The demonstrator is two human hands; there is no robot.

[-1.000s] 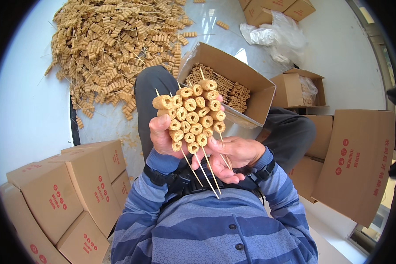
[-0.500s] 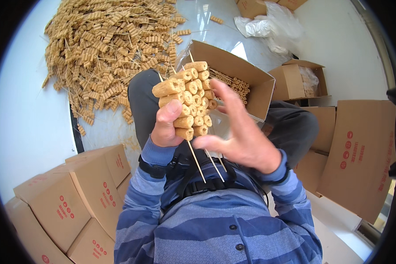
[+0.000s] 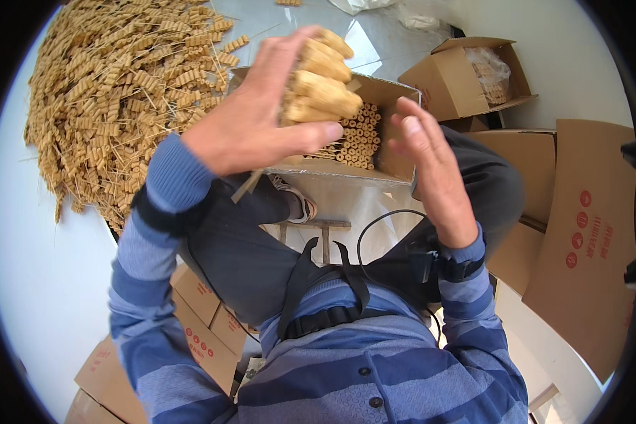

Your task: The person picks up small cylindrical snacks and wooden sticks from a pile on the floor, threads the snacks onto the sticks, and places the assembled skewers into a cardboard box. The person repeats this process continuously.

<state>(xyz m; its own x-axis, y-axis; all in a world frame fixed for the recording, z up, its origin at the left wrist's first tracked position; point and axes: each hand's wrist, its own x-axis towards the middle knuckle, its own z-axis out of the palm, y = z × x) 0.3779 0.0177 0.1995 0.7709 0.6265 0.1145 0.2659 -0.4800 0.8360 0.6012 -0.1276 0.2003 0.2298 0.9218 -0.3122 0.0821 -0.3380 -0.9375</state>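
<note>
My left hand (image 3: 251,116) grips a bundle of skewers (image 3: 324,81), golden-brown ridged pieces threaded on thin sticks, thumb on the near side and fingers on the far side. The bundle is tilted, slightly blurred, and held above an open cardboard box (image 3: 401,145). Inside that box more skewers (image 3: 360,141) lie packed, their round hollow ends facing up toward me; the bundle hides part of them. My right hand (image 3: 434,169) is held at the box's near right corner, fingers stretched, holding nothing. Whether it touches the box I cannot tell.
A large heap of loose skewers (image 3: 113,92) covers the floor at far left. Another open box (image 3: 438,81) with a plastic-wrapped load stands at right. Cardboard boxes are at the right (image 3: 579,233) and lower left (image 3: 205,346). A small wooden frame (image 3: 326,233) lies between my legs.
The bundle has gone from in front of my body forward over the box, turned in my left hand. My right hand has left the bundle's side and moved right. The view has shifted.
</note>
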